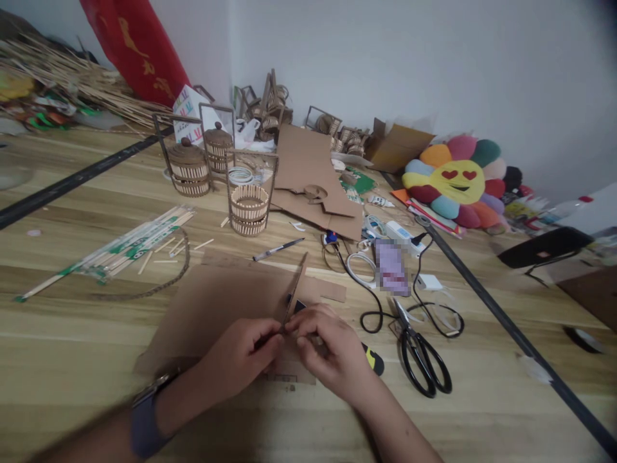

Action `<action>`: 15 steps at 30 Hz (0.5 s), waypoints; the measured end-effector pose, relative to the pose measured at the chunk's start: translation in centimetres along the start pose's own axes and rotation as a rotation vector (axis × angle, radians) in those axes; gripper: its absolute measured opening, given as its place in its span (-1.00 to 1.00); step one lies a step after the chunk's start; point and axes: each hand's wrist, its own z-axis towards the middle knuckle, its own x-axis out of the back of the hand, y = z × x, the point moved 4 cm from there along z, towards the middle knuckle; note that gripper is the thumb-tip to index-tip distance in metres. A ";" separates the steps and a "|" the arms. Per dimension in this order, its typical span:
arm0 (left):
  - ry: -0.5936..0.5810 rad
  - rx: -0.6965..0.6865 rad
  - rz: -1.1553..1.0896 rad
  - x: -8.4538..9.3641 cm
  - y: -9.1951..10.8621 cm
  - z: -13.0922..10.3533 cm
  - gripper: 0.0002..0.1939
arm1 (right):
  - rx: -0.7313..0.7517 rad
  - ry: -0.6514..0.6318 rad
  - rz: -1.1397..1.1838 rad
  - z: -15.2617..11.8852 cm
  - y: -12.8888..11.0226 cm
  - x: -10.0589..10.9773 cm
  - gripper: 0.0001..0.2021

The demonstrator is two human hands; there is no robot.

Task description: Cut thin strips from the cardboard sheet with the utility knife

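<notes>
My left hand [245, 354] is closed, its thumb and fingers pinching the near end of a narrow piece of cardboard [297, 278]. Opposite it, my right hand [332, 347] pinches the same end, fingertips almost meeting. The piece stands tilted up and is seen nearly edge-on. Under both hands lies a larger flat cardboard sheet [207, 308]. A yellow and black handle [373, 360] shows from beneath my right hand, partly hidden. To the right rest black-handled scissors [419, 354]. A pen [278, 249] lies beyond the sheet.
Small wooden buckets with tall handles [249, 209] stand behind. Packaged wooden sticks [130, 244] lie left. A phone [391, 267], cables [371, 318] and a power strip [403, 238] are at right. Cut cardboard [303, 161] and a flower cushion [456, 183] sit farther back.
</notes>
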 end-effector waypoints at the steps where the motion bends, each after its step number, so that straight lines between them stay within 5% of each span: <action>1: 0.011 0.010 -0.004 0.0 0.0 0.0 -0.70 | 0.029 -0.005 -0.028 0.0 -0.1 -0.1 -0.85; 8: 0.120 0.064 0.039 0.3 -0.4 0.3 -0.76 | 0.197 -0.014 -0.241 -0.1 -1.5 -1.3 -0.85; 15: 0.164 0.040 0.084 0.5 -0.3 0.0 -0.75 | 0.175 0.038 -0.194 -0.2 -1.8 -1.1 -0.85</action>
